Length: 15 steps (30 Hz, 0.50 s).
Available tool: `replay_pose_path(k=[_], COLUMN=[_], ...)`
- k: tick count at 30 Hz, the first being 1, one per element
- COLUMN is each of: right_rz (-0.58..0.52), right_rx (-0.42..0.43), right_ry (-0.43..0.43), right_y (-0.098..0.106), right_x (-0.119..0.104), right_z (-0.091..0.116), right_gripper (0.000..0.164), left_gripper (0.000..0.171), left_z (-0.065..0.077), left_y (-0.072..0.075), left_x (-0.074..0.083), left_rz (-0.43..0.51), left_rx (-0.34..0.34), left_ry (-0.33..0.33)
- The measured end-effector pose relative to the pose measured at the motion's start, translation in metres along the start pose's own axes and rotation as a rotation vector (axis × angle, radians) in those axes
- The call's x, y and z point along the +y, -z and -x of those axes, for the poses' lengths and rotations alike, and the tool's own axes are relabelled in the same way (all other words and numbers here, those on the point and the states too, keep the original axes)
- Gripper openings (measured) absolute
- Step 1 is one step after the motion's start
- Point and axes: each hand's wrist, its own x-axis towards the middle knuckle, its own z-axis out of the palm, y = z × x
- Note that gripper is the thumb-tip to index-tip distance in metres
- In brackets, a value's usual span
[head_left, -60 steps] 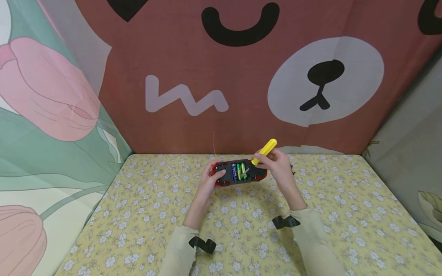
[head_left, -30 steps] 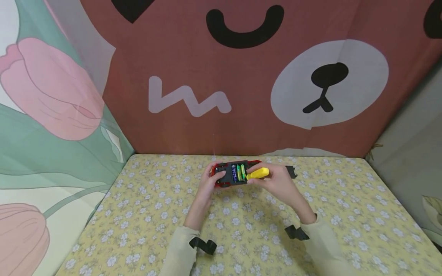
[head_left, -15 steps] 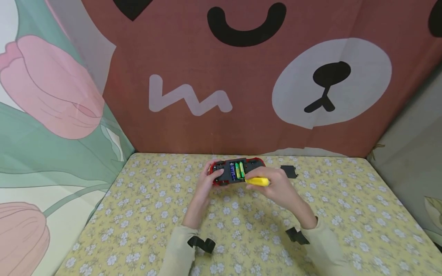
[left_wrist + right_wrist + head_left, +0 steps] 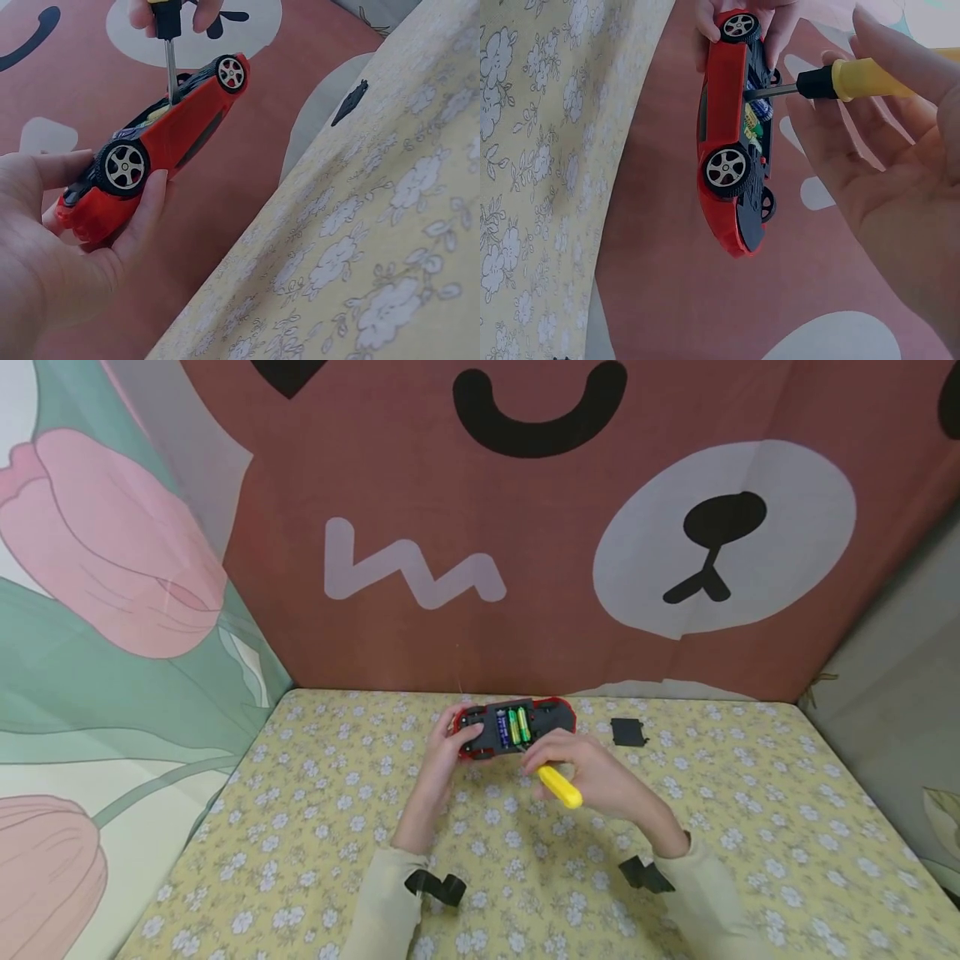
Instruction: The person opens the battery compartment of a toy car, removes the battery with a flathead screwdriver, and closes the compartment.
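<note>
A: Toy car (image 4: 724,94), where & which way?
B: In the L hand (image 4: 448,742), up off the floral cloth (image 4: 300,860), nr the far side of the tbl. Underside faces the wearer. Long axis runs approx L-R in head view, R end a bit higher. Can't tell which end's the front.
A: Hands?
B: L grips the car's L end, thumb on the underside. R hand (image 4: 600,777) holds the screwdriver (image 4: 561,787) by its yellow handle. Handle slants back twd the person & to the R; steel shaft runs to the car.
A: Edges, room?
B: Far tbl edge shows just above the car in head view, bear-print backdrop (image 4: 412,643) rising behind. Cloth runs on to L, R & twd the person. Black cover (image 4: 628,732) lies flat on it, nr the car's R end, w/ a gap btwn.
A: Bay?
B: Battery bay (image 4: 513,703), mid-underside, uncovered. 3 batteries (image 4: 518,727) in it, side by side, set crosswise to the car: 1 blue-purple at L, 2 green to its R. Driver tip's at the bay's near edge, by the red side. Can't tell if it touches a cell.
</note>
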Motion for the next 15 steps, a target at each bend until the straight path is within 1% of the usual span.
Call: replay_pose_path(k=[5, 10, 12, 15], right_rz=[0.033, 0.061, 0.096, 0.161], right_rx=[-0.025, -0.024, -0.023, -0.021], right_ry=[-0.001, -0.004, 0.016, 0.076], right_y=[-0.0008, -0.0013, -0.0022, -0.0049], right_x=[-0.0027, -0.0048, -0.0048, -0.0044], right_z=[-0.0009, -0.0014, -0.0016, -0.0024], right_gripper=[0.023, 0.024, 0.025, 0.026], left_gripper=[0.048, 0.045, 0.045, 0.044], left_z=[0.0002, 0.0009, 0.0005, 0.0009], left_y=[-0.0012, -0.0028, -0.0031, -0.0037], left_x=[0.0001, -0.0002, -0.0004, -0.0003], left_rz=[0.006, 0.010, 0.012, 0.021], left_rx=[0.014, 0.021, 0.025, 0.027], left_ry=[0.013, 0.025, 0.029, 0.036])
